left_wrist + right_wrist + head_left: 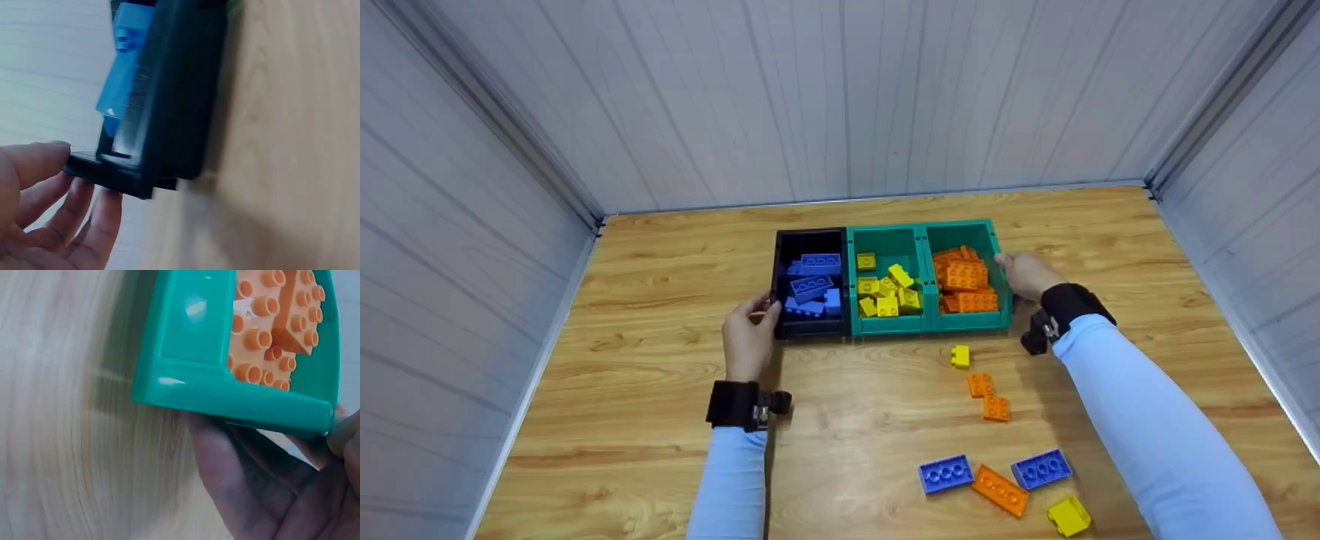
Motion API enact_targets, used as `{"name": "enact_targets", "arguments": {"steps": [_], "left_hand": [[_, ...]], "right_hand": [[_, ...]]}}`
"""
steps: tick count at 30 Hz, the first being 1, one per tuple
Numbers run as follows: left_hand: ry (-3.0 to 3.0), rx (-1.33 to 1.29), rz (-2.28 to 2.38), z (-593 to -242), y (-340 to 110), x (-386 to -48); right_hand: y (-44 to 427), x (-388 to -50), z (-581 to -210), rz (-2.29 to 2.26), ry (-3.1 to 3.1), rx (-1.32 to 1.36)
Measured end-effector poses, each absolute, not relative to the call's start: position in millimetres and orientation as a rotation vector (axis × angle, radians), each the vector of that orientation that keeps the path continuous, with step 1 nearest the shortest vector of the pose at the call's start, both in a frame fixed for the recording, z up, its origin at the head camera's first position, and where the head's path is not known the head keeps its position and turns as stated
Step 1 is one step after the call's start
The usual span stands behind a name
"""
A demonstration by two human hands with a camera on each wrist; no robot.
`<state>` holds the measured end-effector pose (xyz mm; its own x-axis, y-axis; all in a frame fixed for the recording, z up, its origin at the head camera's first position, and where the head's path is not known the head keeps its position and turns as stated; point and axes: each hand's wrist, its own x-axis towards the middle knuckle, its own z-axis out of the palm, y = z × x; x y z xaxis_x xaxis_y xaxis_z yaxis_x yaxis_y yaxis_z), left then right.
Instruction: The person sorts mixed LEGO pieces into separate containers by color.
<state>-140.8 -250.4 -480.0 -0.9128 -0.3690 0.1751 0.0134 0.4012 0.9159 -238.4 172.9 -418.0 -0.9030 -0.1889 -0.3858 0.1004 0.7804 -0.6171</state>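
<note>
My left hand (750, 337) pinches the left edge of a black bin (811, 330), thumb over the rim and fingers beneath it in the left wrist view. Blue building blocks (121, 79) lie inside that bin. At the other end of the row, my right hand (1030, 275) grips the outer side of a green bin (197, 320) holding orange blocks (259, 337); some of its fingers reach under the rim. Between these two stands a second green bin (889, 326) with several yellow blocks (887, 306). The three bins sit side by side, touching.
Loose on the wooden table (660, 337) in front are a small yellow block (960, 356), two small orange blocks (980, 385), two blue blocks (946, 474), a long orange block (1000, 490) and another yellow block (1069, 516). Panel walls (840, 97) enclose the back and sides.
</note>
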Motion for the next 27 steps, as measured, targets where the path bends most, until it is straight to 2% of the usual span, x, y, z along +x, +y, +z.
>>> {"name": "enact_targets", "arguments": {"steps": [8,14,20,27], "left_hand": [[-2.337,0.310,-1.447,-496,-253,-135],[-2.376,0.309,-1.424,-494,-251,-138],[-2.387,0.257,-1.356,-490,-250,-135],[-2.406,0.236,-1.303,-490,-248,-133]], "right_hand": [[182,-215,-399,-0.992,2.763,-0.032],[192,-158,-390,-0.974,2.963,-0.185],[183,-103,-416,-0.925,2.915,-0.291],[153,-78,-455,-0.778,2.949,-0.431]]}}
